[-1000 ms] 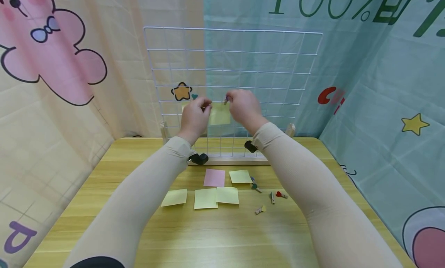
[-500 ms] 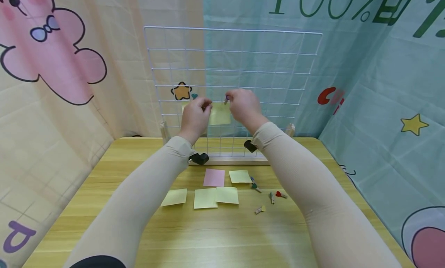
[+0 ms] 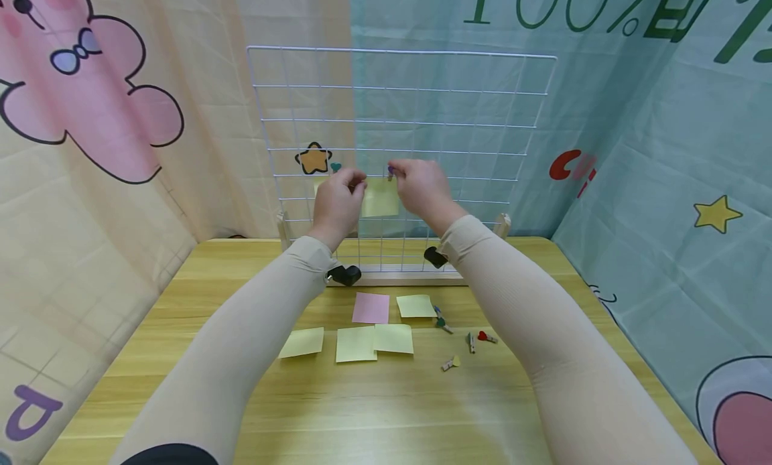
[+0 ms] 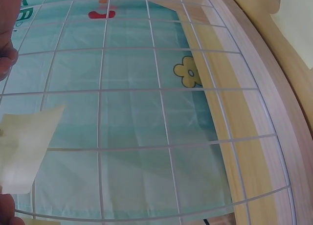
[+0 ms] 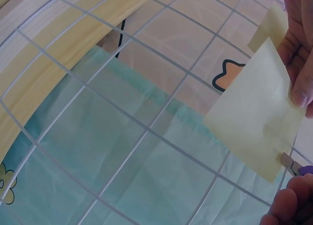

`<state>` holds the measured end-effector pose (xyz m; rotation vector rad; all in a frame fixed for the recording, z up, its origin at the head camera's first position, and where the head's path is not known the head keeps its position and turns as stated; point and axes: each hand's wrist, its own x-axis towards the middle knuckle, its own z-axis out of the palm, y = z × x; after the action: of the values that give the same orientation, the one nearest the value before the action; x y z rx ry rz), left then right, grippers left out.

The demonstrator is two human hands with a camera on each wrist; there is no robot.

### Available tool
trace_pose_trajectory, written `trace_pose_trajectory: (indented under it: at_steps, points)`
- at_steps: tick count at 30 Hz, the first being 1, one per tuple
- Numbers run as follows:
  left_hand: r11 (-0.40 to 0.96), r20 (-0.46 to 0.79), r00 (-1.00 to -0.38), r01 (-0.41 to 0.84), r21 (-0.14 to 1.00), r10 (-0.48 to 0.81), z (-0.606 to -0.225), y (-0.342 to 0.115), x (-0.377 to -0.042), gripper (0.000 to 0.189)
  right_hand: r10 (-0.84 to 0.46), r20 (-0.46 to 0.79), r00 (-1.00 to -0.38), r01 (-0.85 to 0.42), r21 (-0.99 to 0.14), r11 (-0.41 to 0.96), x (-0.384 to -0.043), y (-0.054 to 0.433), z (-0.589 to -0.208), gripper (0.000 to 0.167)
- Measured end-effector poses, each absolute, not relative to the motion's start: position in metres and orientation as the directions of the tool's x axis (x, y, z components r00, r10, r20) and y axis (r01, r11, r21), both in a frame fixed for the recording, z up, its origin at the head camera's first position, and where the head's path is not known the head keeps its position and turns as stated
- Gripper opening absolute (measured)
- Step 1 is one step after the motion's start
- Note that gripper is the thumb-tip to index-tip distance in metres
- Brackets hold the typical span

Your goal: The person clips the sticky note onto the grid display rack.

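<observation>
A pale yellow sticky note (image 3: 381, 198) hangs against the white wire grid (image 3: 464, 123). My left hand (image 3: 335, 209) pinches its upper left edge, with thumb on the paper in the right wrist view. At the opposite upper corner, my right hand (image 3: 424, 189) pinches a small wooden clothespin (image 5: 292, 163) with a purple decoration. The pin's tip overlaps the note's edge beside a grid wire. Another yellow note (image 5: 272, 28) shows behind my left hand, below a teal-topped clothespin (image 3: 336, 167) on the grid.
On the wooden table (image 3: 374, 411) lie a pink note (image 3: 370, 309) and several yellow notes (image 3: 356, 344). Loose clothespins, one with a red heart (image 3: 486, 336), lie to their right. The grid stands in a wooden base (image 3: 410, 279) before printed curtains.
My right hand has dipped very slightly at the clothespin. My left hand and the note stay where they were.
</observation>
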<state>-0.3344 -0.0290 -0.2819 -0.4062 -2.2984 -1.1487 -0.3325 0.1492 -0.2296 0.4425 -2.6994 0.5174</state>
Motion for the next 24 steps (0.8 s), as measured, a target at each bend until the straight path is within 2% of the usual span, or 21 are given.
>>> trace_pose_trajectory:
  at_steps: [24]
  points:
    - [0.533, 0.571, -0.821, 0.484, 0.694, 0.002, -0.2858, -0.0302, -0.3337, 0.016, -0.138, 0.387, -0.912, -0.306, -0.417, 0.856, -0.3321, 0.1438, -0.2298, 0.036]
